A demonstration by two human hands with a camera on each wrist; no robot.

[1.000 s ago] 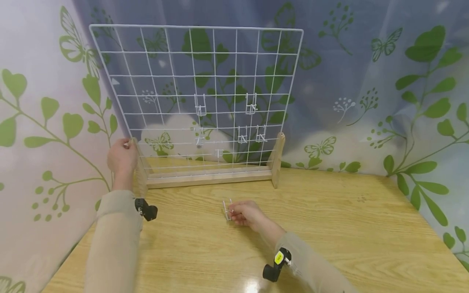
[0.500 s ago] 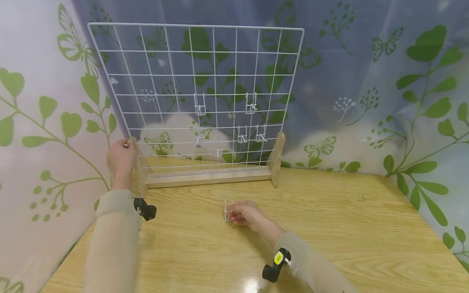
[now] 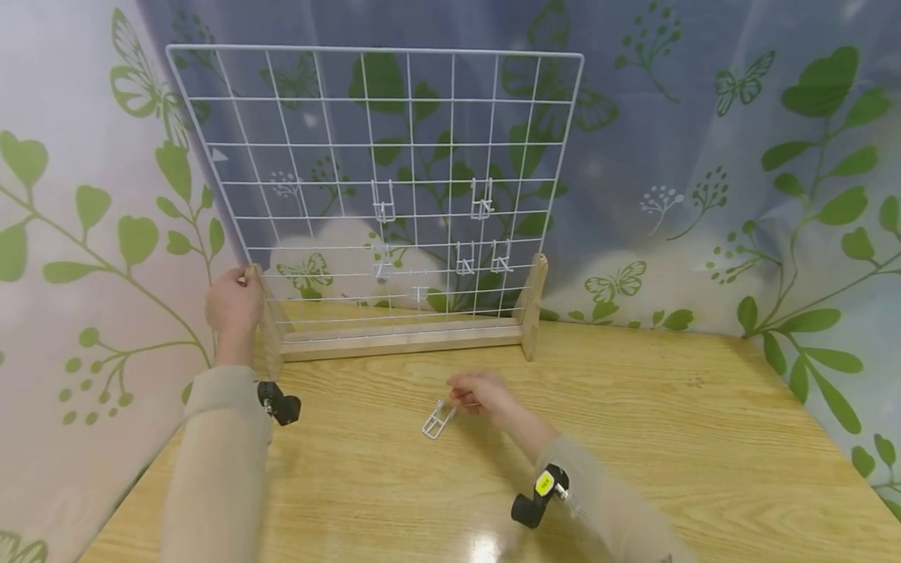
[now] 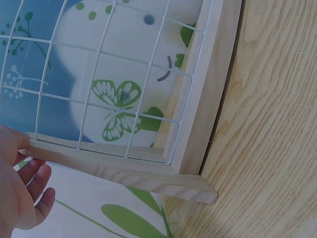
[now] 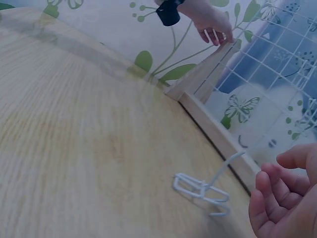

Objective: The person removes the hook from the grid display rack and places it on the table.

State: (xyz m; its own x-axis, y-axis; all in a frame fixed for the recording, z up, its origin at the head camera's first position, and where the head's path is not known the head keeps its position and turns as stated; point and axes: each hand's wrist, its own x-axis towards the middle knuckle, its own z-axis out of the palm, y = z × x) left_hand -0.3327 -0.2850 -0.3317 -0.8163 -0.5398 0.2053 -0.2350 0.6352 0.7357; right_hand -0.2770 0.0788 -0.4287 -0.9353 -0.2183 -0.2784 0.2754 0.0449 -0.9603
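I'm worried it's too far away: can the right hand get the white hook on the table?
Probably yes. The right hand looks empty and is very close to the white hook, and I see nothing in the way between them.

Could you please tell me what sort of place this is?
It seems to be an indoor corner arranged for filming handwork: a wood-grain table, a leaf-printed sheet behind it, and black wrist cameras.
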